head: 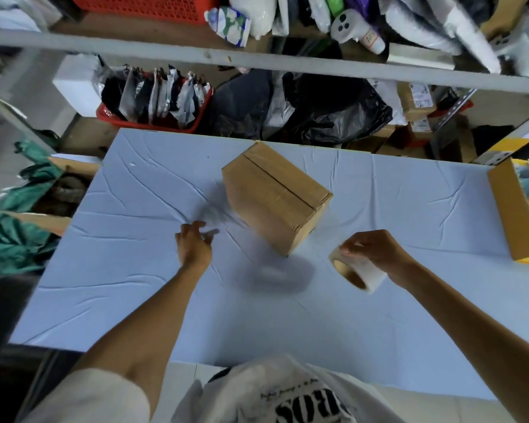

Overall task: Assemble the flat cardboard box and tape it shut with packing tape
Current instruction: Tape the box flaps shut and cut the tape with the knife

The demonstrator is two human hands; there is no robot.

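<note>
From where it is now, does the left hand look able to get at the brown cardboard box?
Probably yes: the left hand is open and empty, with only bare light-blue cloth between it and the brown cardboard box.

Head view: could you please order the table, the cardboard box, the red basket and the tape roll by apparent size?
1. table
2. cardboard box
3. red basket, though it sits farther back and is half hidden, so its rank against the box is unsure
4. tape roll
</note>
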